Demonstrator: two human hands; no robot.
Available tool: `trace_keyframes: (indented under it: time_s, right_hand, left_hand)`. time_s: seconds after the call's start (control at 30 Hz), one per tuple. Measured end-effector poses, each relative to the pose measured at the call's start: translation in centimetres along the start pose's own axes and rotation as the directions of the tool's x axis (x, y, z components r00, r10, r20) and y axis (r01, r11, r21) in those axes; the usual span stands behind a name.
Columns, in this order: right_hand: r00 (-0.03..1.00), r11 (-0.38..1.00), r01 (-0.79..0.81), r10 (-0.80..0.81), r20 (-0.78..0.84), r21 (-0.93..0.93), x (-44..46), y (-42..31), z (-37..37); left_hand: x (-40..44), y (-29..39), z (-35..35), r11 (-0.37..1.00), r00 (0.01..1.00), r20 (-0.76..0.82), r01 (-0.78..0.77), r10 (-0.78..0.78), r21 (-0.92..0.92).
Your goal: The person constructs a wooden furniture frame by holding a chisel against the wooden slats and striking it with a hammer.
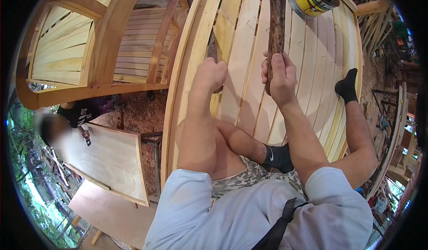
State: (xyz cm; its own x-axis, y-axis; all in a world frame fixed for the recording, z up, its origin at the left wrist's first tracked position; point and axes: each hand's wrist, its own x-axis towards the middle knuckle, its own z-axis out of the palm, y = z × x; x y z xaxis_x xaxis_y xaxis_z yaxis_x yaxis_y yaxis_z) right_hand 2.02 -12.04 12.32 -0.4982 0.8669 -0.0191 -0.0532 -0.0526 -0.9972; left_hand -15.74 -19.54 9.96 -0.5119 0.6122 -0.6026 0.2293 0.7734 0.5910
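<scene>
My left hand (pixel 210 74) is closed around a hand tool with a narrow metal blade, which looks like a chisel (pixel 211 50). Its blade end points away from me over a gap between the wooden slats (pixel 240 49), and its butt shows below my fist. Wrapped round the lower end of a long, dark, rough wooden stick (pixel 277 22) is my right hand (pixel 280 74), with the thumb lying along it. The stick's far end runs out of the top of the view. I am seated on the slatted panel, legs bent.
A tin can (pixel 310 2) with a yellow and green label stands on the slats at the upper right. Small bent marks or nails dot the slats. Wooden bench frames (pixel 104 40) fill the left. Another person (pixel 84 111) is beside a framed board (pixel 116 161).
</scene>
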Motion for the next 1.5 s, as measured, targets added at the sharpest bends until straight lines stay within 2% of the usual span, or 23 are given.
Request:
trace_keyframes:
  time_s: [0.17, 0.23, 0.33, 0.37, 0.4, 0.43, 0.47, 0.53, 0.57, 0.63, 0.8, 0.87, 0.9, 1.0, 1.07, 1.17, 1.2, 1.23, 1.3, 1.37, 1.43, 1.47, 1.5]
  right_hand:
    - [1.0, 1.0, 0.003, -0.003, -0.003, 0.007, -0.3, -0.4, -0.1]
    - [1.0, 1.0, 0.008, -0.008, -0.009, 0.009, -0.4, -0.3, 0.0]
    - [1.0, 1.0, 0.015, -0.015, -0.012, -0.008, 0.1, 1.3, -0.5]
    - [0.998, 0.992, -0.055, 0.057, 0.012, -0.112, 0.4, 2.4, -1.0]
    - [0.991, 0.968, -0.123, 0.132, 0.027, -0.218, 0.6, 3.6, -1.5]
    - [0.992, 0.968, -0.117, 0.124, 0.016, -0.22, 0.9, 5.0, -1.9]
    - [0.987, 0.925, -0.146, 0.16, 0.011, -0.352, 1.1, 6.5, -2.2]
    - [0.962, 0.786, -0.248, 0.27, -0.046, -0.566, 1.3, 6.4, -2.1]
    - [0.964, 0.786, -0.246, 0.259, -0.059, -0.567, 1.6, 6.2, -2.0]
    - [0.931, 0.75, -0.323, 0.363, -0.049, -0.577, 2.2, 5.9, -1.9]
    - [0.971, 0.835, -0.211, 0.237, -0.014, -0.508, 1.8, 2.6, -1.3]
    - [0.998, 0.941, -0.04, 0.052, 0.028, -0.336, 0.6, 1.7, -0.9]
    - [0.998, 0.941, -0.043, 0.054, 0.023, -0.335, 0.3, 2.2, -1.2]
    - [0.991, 0.951, 0.122, -0.099, 0.091, -0.285, 0.3, 5.8, -2.3]
    - [0.95, 0.786, -0.262, 0.313, -0.005, -0.559, 2.5, 6.6, -3.0]
    - [0.931, 0.768, -0.349, 0.348, -0.107, -0.536, 3.9, 4.8, -3.1]
    - [0.976, 0.846, -0.214, 0.207, -0.069, -0.489, 3.1, 4.6, -3.1]
    - [0.974, 0.843, -0.221, 0.216, -0.066, -0.491, 2.2, 4.8, -2.9]
    - [0.995, 0.956, 0.077, -0.093, -0.044, -0.282, 0.7, 5.9, -2.6]
    - [0.99, 0.942, 0.139, -0.138, 0.024, -0.306, 0.0, 7.3, -3.1]
    - [1.0, 0.675, -0.018, 0.016, -0.009, -0.738, 1.1, 9.5, -3.7]
    - [0.969, 0.78, -0.155, 0.239, 0.059, -0.606, 3.0, 8.5, -3.5]
    - [0.971, 0.782, -0.151, 0.233, 0.058, -0.605, 3.6, 7.6, -3.1]
  left_hand:
    - [0.3, -0.4, 0.2, 1.0, 1.0, -0.001, -0.001, 0.001, 0.017]
    - [-0.2, -0.2, 0.0, 0.995, 0.996, 0.007, -0.094, 0.094, 0.044]
    - [-0.1, -0.1, 0.2, 0.998, 0.998, -0.024, -0.056, 0.056, 0.004]
    - [-0.1, -0.1, 0.1, 0.998, 0.998, -0.022, -0.066, 0.066, 0.006]
    - [0.0, -0.4, 0.0, 0.983, 0.989, 0.0, -0.145, 0.146, 0.112]
    - [0.1, -0.7, -0.1, 0.95, 0.974, 0.032, -0.226, 0.225, 0.215]
    - [0.6, -0.9, 0.2, 0.945, 0.97, 0.037, -0.243, 0.241, 0.217]
    - [1.6, -1.3, 0.8, 0.998, 0.998, 0.023, -0.052, 0.051, 0.031]
    - [1.8, -1.3, 0.9, 0.999, 1.0, 0.026, 0.009, -0.008, -0.031]
    - [1.9, -1.6, 1.0, 1.0, 0.999, 0.034, 0.005, -0.004, -0.007]
    - [2.1, -1.7, 1.0, 0.999, 0.998, 0.055, 0.038, -0.035, -0.038]
    - [1.1, -0.6, 0.4, 0.993, 0.994, 0.087, 0.078, -0.07, -0.085]
    - [1.3, -0.9, 0.7, 0.994, 0.993, 0.09, 0.078, -0.071, -0.081]
    - [2.4, -2.1, 1.1, 1.0, 1.0, 0.027, 0.006, -0.006, -0.019]
    - [2.5, -2.1, 1.2, 1.0, 1.0, 0.007, -0.009, 0.009, -0.004]
    - [2.3, -1.6, 1.0, 0.999, 1.0, 0.025, 0.013, -0.012, -0.039]
    - [2.1, -1.5, 1.0, 0.999, 0.999, 0.03, 0.02, -0.019, -0.039]
    - [1.9, -1.4, 1.0, 0.997, 0.998, 0.046, 0.039, -0.036, -0.065]
    - [2.1, -1.6, 1.0, 0.995, 0.997, 0.058, 0.062, -0.057, -0.084]
    - [2.8, -2.4, 1.5, 0.998, 1.0, -0.018, -0.01, 0.009, -0.054]
    - [1.6, -1.1, 0.7, 0.996, 1.0, 0.025, 0.013, -0.01, -0.093]
    - [1.1, -0.6, 0.4, 0.989, 0.997, 0.067, 0.049, -0.04, -0.139]
    - [1.1, -0.7, 0.4, 0.989, 0.997, 0.064, 0.044, -0.035, -0.138]
